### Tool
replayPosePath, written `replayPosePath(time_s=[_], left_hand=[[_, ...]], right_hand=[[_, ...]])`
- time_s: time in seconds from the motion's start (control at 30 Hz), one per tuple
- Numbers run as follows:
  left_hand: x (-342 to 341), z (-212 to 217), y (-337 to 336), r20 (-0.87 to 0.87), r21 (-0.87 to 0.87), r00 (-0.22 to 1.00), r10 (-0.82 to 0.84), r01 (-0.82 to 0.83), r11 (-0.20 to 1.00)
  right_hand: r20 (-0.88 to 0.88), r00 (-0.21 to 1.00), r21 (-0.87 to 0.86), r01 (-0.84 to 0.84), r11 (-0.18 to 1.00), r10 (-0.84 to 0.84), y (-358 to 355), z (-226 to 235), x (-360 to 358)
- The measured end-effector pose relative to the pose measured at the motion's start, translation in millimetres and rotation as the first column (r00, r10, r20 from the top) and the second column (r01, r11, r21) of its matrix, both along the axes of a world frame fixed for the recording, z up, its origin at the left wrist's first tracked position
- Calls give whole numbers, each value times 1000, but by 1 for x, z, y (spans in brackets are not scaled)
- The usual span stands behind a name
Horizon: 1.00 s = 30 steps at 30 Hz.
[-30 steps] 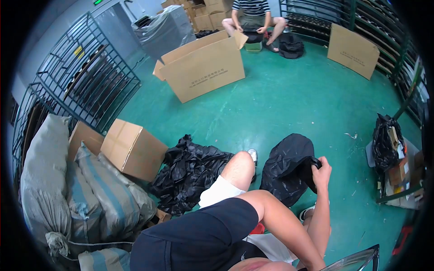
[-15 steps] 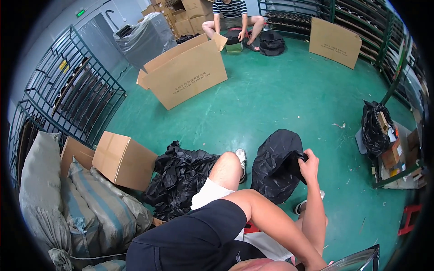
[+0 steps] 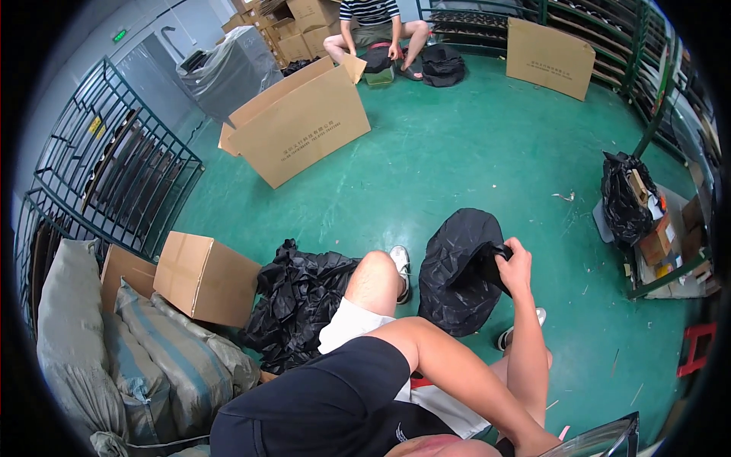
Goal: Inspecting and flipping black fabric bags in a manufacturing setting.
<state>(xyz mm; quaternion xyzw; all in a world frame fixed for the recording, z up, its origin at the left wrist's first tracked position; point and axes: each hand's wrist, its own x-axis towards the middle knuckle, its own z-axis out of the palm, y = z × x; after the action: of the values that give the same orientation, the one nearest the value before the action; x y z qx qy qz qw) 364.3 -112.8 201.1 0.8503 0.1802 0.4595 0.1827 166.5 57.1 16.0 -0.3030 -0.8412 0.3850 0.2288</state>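
My right hand (image 3: 515, 266) is closed on the edge of a black fabric cover (image 3: 458, 266). The cover is rounded and hangs partly open over the floor in front of my right foot, its inside dark. My left forearm (image 3: 472, 381) crosses my lap toward the lower right. At the lower edge it runs out of sight, so the left hand does not show. Left of my knee lies a crumpled heap of black fabric (image 3: 301, 301), apart from the held cover.
A cardboard box (image 3: 205, 278) and stuffed woven sacks (image 3: 164, 354) crowd my left. Ahead is a large open carton (image 3: 304, 129), beyond which a seated person (image 3: 373, 34) handles dark fabric. A cart with a black bag (image 3: 628, 202) and a red stool (image 3: 694, 350) are at right.
My view has shifted a little, so the far room sits higher and further left. My right hand keeps its grip on the cover, which looks nearly the same.
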Motion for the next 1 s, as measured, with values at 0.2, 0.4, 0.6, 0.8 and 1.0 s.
replayPosePath(time_s=[0.2, 0.4, 0.6, 0.8, 1.0], left_hand=[[11, -25, 9, 546, -510, 771, -328, 617, 599], [1, -5, 0, -105, 318, 977, 187, -146, 937], [0, -23, 16, 548, -500, 753, -365, 645, 578], [1, -43, 21, 512, -315, 698, -500, 694, 647], [-5, -26, 23, 336, -522, 827, -451, 562, 642]], right_hand=[[-33, 999, 31, -4, 1000, 5, -2, 0, 0], [-76, 997, 55, -3, 999, 7, -1, -3, -1], [-27, 999, 41, -24, 999, 25, -2, -3, -4], [-24, 999, 12, -49, 999, 49, -2, -7, -6], [-39, 998, 25, -45, 999, 46, 0, -8, -8]])
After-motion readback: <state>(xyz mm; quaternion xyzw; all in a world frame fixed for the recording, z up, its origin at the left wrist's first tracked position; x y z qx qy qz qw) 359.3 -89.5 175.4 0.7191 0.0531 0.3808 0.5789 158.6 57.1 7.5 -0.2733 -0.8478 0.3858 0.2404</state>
